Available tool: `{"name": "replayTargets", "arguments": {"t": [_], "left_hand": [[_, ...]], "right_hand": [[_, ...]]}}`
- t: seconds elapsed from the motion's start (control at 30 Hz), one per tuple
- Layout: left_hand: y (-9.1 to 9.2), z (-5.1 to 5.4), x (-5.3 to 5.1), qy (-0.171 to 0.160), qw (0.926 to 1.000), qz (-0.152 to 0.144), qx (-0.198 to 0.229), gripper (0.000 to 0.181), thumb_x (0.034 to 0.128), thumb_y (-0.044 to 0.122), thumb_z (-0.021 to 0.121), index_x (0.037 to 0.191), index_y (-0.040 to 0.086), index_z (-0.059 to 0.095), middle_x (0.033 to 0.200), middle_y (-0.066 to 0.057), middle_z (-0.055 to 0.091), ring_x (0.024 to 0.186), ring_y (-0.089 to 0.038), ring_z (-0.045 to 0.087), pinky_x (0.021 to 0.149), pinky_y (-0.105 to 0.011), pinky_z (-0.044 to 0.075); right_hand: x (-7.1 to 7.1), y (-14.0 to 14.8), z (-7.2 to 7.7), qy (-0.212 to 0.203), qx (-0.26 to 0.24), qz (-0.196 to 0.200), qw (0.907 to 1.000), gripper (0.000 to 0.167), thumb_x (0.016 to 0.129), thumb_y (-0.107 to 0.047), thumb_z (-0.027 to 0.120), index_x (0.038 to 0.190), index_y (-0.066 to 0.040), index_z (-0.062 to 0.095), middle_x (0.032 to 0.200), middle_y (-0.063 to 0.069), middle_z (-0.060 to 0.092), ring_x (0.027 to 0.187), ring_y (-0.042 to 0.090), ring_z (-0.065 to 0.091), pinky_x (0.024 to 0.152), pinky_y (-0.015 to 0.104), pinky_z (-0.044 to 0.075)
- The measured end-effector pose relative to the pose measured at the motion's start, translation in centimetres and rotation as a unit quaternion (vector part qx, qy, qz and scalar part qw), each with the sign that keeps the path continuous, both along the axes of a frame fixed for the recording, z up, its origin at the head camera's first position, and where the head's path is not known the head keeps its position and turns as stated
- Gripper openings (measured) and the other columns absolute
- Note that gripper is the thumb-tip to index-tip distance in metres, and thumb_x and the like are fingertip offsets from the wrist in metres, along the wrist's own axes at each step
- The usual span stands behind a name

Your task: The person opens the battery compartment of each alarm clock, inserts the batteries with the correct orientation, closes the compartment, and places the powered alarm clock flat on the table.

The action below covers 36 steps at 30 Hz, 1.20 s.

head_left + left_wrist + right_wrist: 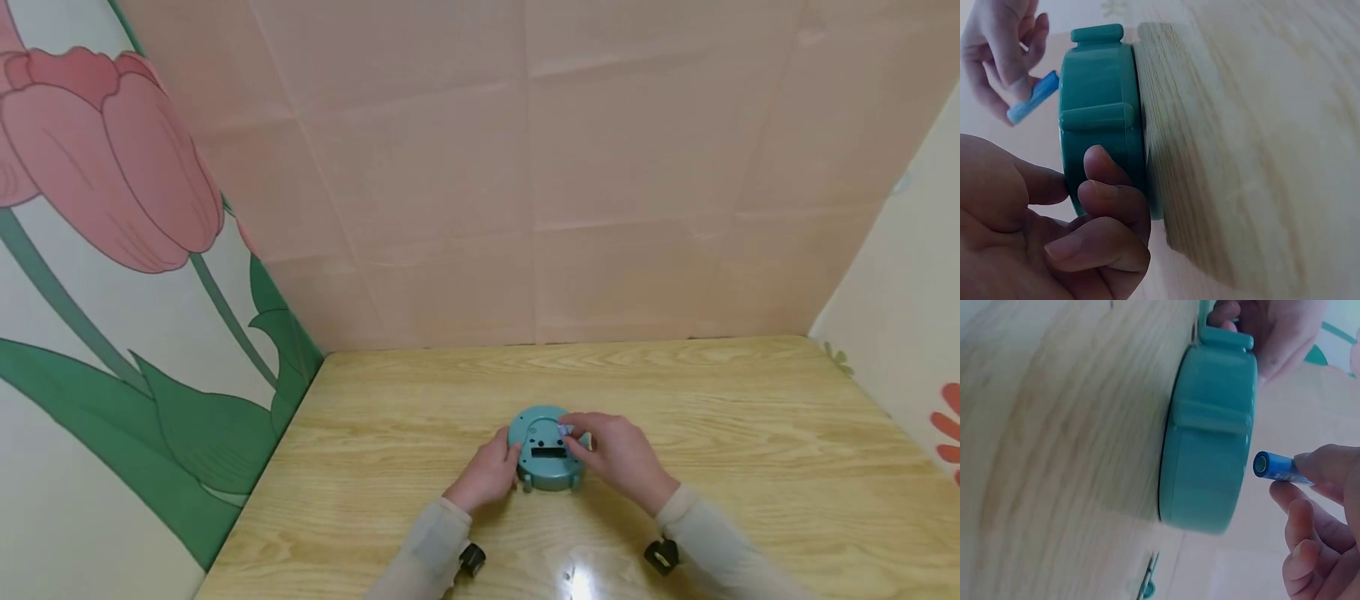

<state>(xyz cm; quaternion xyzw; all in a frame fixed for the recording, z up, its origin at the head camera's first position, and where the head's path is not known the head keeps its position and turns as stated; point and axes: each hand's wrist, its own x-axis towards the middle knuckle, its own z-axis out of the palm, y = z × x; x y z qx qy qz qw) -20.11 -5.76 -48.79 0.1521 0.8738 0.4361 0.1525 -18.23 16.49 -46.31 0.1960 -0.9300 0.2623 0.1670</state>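
A round teal clock lies on the table with its back up, showing small dark holes and a black battery slot. Two stubby feet stick out on its near side. My left hand grips the clock's left edge, thumb near the back and fingers curled along the side, as the left wrist view shows. Between thumb and fingertips, my right hand pinches a small blue battery. That battery is held just above the clock's back, to the right of the slot, apart from the clock in the right wrist view.
The light wood table stretches out around the clock. Behind it hangs a pinkish-brown sheet. A wall with a painted tulip stands on the left, a pale wall on the right. Dark wrist devices sit below the sleeves.
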Motion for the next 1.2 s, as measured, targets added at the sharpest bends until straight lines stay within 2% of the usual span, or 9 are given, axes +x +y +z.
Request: {"name": "replayTargets", "arguments": {"t": [0.1, 0.17, 0.37, 0.53, 0.7, 0.93, 1.2], "left_hand": [[0.0, 0.1, 0.0, -0.002, 1.0, 0.002, 0.002, 0.045, 0.1105, 0.025, 0.036, 0.147, -0.001, 0.036, 0.07, -0.002, 0.058, 0.059, -0.015, 0.051, 0.053, -0.029, 0.043], [0.0, 0.0, 0.0, -0.003, 1.0, 0.001, 0.004, 0.047, 0.1105, 0.025, 0.036, 0.149, -0.002, 0.034, 0.071, -0.003, 0.058, 0.059, -0.015, 0.052, 0.053, -0.03, 0.044], [0.0, 0.0, 0.2, 0.008, 1.0, -0.004, 0.002, 0.043, 0.1102, 0.023, 0.037, 0.145, -0.003, 0.038, 0.071, -0.002, 0.057, 0.059, -0.015, 0.052, 0.053, -0.03, 0.044], [0.0, 0.0, 0.1, 0.015, 0.9999, -0.005, 0.002, 0.042, 0.1104, 0.023, 0.036, 0.145, -0.001, 0.038, 0.07, -0.001, 0.057, 0.059, -0.014, 0.052, 0.053, -0.029, 0.044], [0.0, -0.2, 0.0, 0.019, 0.9998, -0.006, 0.002, 0.043, 0.1104, 0.023, 0.036, 0.146, -0.001, 0.037, 0.069, 0.0, 0.057, 0.059, -0.013, 0.052, 0.055, -0.029, 0.043], [0.0, -0.1, 0.0, 0.018, 0.9998, -0.011, 0.003, 0.045, 0.1105, 0.023, 0.036, 0.148, -0.001, 0.035, 0.069, 0.0, 0.057, 0.059, -0.013, 0.051, 0.055, -0.029, 0.042], [-0.1, -0.2, 0.0, 0.029, 0.9995, -0.016, 0.002, 0.043, 0.1105, 0.022, 0.036, 0.147, 0.0, 0.037, 0.068, 0.0, 0.056, 0.058, -0.013, 0.051, 0.054, -0.029, 0.042]], "right_hand": [[-0.1, -0.6, -0.3, 0.014, 0.003, 0.018, 0.9997, 0.023, 0.087, -0.016, 0.079, 0.109, -0.013, 0.076, 0.086, -0.004, 0.074, 0.057, -0.005, 0.048, 0.051, 0.018, 0.043], [-0.1, -0.9, -0.5, 0.024, 0.014, 0.028, 0.9992, 0.023, 0.086, -0.016, 0.079, 0.109, -0.012, 0.076, 0.086, -0.004, 0.074, 0.059, -0.003, 0.054, 0.054, 0.017, 0.046], [-0.1, -1.7, -1.3, 0.07, 0.053, 0.032, 0.9956, 0.025, 0.084, -0.017, 0.081, 0.109, -0.014, 0.075, 0.088, -0.002, 0.076, 0.07, 0.011, 0.07, 0.058, 0.02, 0.053], [-0.2, -2.0, -1.3, 0.106, 0.074, 0.031, 0.9911, 0.025, 0.083, -0.016, 0.082, 0.107, -0.015, 0.075, 0.088, 0.001, 0.076, 0.058, 0.006, 0.061, 0.046, 0.015, 0.041], [-0.3, -2.1, -1.4, 0.124, 0.088, 0.032, 0.9878, 0.023, 0.084, -0.017, 0.082, 0.105, -0.017, 0.075, 0.085, 0.0, 0.073, 0.05, 0.0, 0.047, 0.041, 0.015, 0.031], [-0.3, -2.3, -1.8, 0.146, 0.092, 0.037, 0.9843, 0.022, 0.083, -0.016, 0.082, 0.104, -0.018, 0.075, 0.084, -0.001, 0.073, 0.052, 0.007, 0.057, 0.043, 0.017, 0.036], [-0.3, -2.4, -1.7, 0.139, 0.106, 0.045, 0.9835, 0.018, 0.086, -0.019, 0.079, 0.104, -0.017, 0.076, 0.086, -0.001, 0.072, 0.058, 0.011, 0.062, 0.046, 0.021, 0.043]]}}
